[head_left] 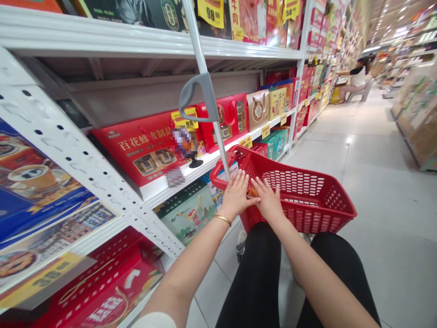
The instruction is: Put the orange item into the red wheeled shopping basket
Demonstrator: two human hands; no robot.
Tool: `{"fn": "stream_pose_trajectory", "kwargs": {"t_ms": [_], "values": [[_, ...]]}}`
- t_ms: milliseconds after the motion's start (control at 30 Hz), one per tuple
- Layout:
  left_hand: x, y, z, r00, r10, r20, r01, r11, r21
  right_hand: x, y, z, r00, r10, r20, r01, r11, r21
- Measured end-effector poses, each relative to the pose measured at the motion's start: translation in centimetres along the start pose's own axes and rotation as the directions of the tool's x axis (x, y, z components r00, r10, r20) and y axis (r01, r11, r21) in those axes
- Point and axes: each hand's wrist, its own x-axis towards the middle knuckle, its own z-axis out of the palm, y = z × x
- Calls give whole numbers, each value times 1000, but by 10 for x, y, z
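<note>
My left hand [238, 197], with a gold bangle at the wrist, and my right hand [268, 198] lie side by side at the near end of a red wheeled shopping basket [307, 213]. Both have their fingers stretched out, palms down. A small orange-brown patch [252, 191] shows between them; I cannot make out what it is. Whether the palms touch the rim is hidden. Beyond the left fingertips, a metal pole [201, 50] with a grey handle [204, 98] rises from the basket's end.
White shelving [164, 40] on the left carries red gift boxes [136, 148] and yellow price tags. A small blurred item on a black base [195, 163] stands at the shelf edge. A tiled aisle [382, 191] runs right, with a seated person [358, 77] far along it.
</note>
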Motion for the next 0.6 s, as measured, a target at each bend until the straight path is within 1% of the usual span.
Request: {"fn": "stream_pose_trajectory", "kwargs": {"t_ms": [33,100,233,300,333,367,433,533,600], "values": [[0,0,0,1000,2,-3,-2,1000,3,-2,4,-2,1000,-3,0,3,1000,-1],[0,0,1,1000,1,-10,-1,1000,5,-12,20,-6,1000,14,-5,-14,1000,-16],[0,-1,5,1000,-9,-18,9,1000,-7,-39,66,-16,991,131,-21,-132,989,-68],[0,-1,7,1000,-7,-21,7,1000,-21,-46,81,-19,984,176,-7,-176,980,-90],[0,-1,7,1000,-4,-24,4,1000,-26,-47,84,-20,981,192,4,-191,977,-99],[0,-2,8,1000,-1,-26,0,1000,-29,-45,83,-21,980,198,15,-195,975,-107],[-1,-2,8,1000,1,-29,-1,1000,-23,-35,70,-18,985,170,29,-166,980,-110],[-1,-1,7,1000,-3,-25,3,1000,4,-14,35,-11,998,47,46,-44,997,-71],[-1,-1,5,1000,-1,-20,1,1000,17,-1,12,-7,998,-4,55,6,1000,-28]]}}
